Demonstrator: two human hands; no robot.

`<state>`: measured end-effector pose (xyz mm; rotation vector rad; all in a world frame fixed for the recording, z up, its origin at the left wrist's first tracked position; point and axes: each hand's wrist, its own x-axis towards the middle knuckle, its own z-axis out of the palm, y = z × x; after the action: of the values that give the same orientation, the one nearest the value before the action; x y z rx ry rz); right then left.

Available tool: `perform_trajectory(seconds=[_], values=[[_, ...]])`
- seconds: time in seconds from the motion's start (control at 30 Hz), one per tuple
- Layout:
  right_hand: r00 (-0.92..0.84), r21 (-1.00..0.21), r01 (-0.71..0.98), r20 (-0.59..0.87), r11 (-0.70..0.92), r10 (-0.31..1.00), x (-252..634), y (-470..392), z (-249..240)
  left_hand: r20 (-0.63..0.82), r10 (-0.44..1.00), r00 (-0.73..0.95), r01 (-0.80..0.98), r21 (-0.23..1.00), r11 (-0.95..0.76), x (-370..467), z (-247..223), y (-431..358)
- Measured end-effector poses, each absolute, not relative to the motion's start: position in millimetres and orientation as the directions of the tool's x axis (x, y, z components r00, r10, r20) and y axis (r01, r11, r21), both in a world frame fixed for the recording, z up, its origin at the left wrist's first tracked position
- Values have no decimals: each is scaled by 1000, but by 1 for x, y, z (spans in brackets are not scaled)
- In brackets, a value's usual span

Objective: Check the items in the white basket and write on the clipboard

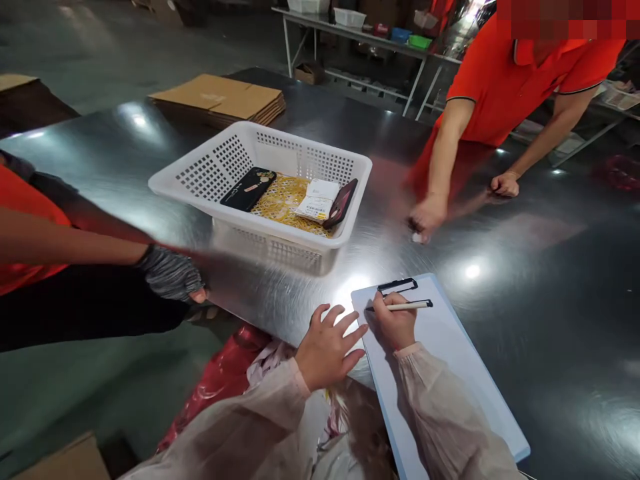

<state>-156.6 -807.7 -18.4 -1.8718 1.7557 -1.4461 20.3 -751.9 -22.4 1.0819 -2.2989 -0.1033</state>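
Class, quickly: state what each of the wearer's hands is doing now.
Left hand: open, fingers spread on the metal table.
Right hand: closed on a pen over the clipboard.

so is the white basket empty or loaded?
Loaded. The white basket holds a black phone case, a dark red case, a white packet and yellow rubber bands.

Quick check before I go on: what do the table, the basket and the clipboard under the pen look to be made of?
Table: brushed metal, likely steel; it mirrors lamps and shows fine grain.
Basket: white moulded plastic, with perforated walls.
Clipboard: pale blue, smooth, probably plastic, with a dark clip; the right hand holds the pen on it.
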Motion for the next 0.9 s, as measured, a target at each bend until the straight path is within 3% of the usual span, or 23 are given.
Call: perform_trajectory(seconds=[0.13, 0.5, 0.9], values=[[-106, -652, -676, 547, -343, -830, -156, -808, -18, 475, -726, -497, -683, 303, 665, 20, -21, -752], [-126, -705, -638, 492, -309, -862, -159, -808, -23, 483, -723, -494, -675, 311, 669, 20, -22, -752], [-291, -785, -577, 455, -224, -842, -163, -806, -16, 476, -721, -503, -667, 317, 674, 21, -21, -751]])
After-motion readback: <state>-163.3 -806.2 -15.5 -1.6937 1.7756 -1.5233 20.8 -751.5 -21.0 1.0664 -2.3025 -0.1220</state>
